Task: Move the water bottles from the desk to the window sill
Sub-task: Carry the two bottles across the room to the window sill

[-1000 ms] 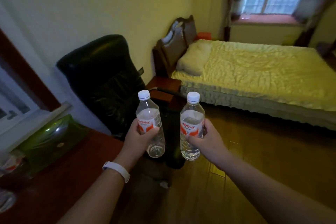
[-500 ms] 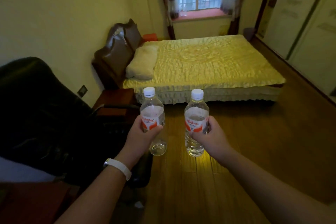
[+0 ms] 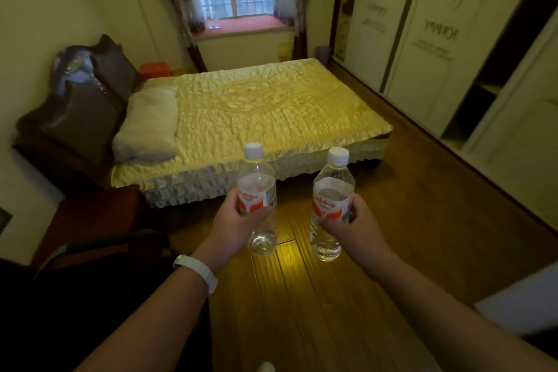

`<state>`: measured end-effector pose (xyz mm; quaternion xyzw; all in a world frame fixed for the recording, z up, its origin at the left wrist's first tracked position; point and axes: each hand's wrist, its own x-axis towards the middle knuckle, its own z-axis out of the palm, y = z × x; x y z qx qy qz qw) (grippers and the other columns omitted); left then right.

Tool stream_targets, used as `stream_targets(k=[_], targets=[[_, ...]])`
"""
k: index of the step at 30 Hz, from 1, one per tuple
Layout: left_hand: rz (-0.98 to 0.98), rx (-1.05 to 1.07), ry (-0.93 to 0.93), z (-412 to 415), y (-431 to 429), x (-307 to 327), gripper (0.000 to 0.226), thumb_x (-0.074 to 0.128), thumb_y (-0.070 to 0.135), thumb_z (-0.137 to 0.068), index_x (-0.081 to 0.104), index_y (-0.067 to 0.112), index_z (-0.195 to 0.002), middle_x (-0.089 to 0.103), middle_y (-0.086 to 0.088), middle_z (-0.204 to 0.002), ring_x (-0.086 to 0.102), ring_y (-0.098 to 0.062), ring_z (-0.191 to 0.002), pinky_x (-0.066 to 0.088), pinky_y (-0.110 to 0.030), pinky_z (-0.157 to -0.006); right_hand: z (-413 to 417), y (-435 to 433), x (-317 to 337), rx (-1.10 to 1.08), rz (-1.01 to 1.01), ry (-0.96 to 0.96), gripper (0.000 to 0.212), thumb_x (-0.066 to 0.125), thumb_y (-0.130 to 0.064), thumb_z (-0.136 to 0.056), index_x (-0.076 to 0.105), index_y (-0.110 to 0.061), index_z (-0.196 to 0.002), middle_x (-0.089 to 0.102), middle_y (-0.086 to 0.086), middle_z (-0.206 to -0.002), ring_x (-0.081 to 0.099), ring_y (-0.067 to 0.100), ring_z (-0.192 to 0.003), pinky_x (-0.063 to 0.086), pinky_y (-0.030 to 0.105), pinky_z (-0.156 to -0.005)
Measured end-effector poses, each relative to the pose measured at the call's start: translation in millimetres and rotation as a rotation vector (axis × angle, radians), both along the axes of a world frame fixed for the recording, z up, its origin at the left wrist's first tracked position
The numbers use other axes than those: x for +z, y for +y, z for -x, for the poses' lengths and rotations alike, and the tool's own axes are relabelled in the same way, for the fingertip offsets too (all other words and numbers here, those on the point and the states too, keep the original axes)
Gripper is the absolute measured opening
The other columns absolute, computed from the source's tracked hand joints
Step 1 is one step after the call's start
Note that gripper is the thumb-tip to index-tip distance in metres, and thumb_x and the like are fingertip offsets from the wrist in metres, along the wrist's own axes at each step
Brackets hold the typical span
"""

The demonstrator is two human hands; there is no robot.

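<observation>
The carrying step is in hand. The left hand (image 3: 235, 220) is gripping the left bottle (image 3: 256, 187) and the right hand (image 3: 353, 228) is gripping the right bottle (image 3: 332, 190). Both are being held upright over the floor (image 3: 302, 296), well apart from the sill (image 3: 241, 26) beyond the bed (image 3: 256, 106). Next likely calls for walking round the bed. The red-and-white labels are showing writing too blurred to read.
</observation>
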<state>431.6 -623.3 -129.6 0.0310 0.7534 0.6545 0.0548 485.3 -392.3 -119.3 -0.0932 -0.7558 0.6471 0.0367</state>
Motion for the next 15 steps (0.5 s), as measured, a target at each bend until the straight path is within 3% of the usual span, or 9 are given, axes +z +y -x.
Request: stream_targets(k=[3, 6, 11, 15], targets=[[-0.020, -0.049, -0.013, 47.7, -2.6, 1.5, 0.041, 0.079, 0.027, -0.078, 0.057, 0.034, -0.112, 0.069, 0.004, -0.107, 0.066, -0.012, -0.096, 0.053, -0.027, -0.074, 31.6, -4.1, 5.5, -0.072, -0.015, -0.003, 0.040, 0.080, -0.011, -0.077, 0.055, -0.029, -0.104, 0.068, -0.004, -0.104, 0.065, 0.009, -0.097, 0.053, 0.025, -0.076], [-0.028, -0.099, -0.001, 95.0, -1.4, 2.2, 0.051, 0.084, 0.038, -0.066, 0.059, 0.034, -0.111, 0.071, 0.003, -0.104, 0.069, -0.013, -0.095, 0.055, -0.030, -0.076, 60.7, -5.3, 10.3, -0.140, -0.018, 0.017, 0.043, 0.080, -0.010, -0.077, 0.055, -0.028, -0.106, 0.068, -0.004, -0.106, 0.065, 0.010, -0.098, 0.053, 0.026, -0.078], [-0.033, -0.201, 0.017, 153.0, 20.6, 0.9, 0.055, 0.084, 0.035, -0.065, 0.059, 0.030, -0.114, 0.071, 0.002, -0.106, 0.069, -0.014, -0.096, 0.054, -0.028, -0.074, 93.5, 8.8, 20.3, -0.247, -0.031, 0.024, 0.042, 0.079, -0.011, -0.078, 0.055, -0.027, -0.109, 0.067, -0.007, -0.107, 0.063, 0.006, -0.098, 0.051, 0.024, -0.077], [-0.023, -0.273, -0.002, 186.6, 51.4, -4.5, 0.050, 0.084, 0.030, -0.067, 0.061, 0.030, -0.111, 0.072, 0.000, -0.103, 0.069, -0.018, -0.095, 0.058, -0.036, -0.076, 110.0, 36.9, 23.8, -0.299, -0.057, 0.027, 0.044, 0.076, -0.014, -0.081, 0.053, -0.026, -0.116, 0.065, -0.006, -0.109, 0.062, 0.007, -0.099, 0.048, 0.022, -0.074]])
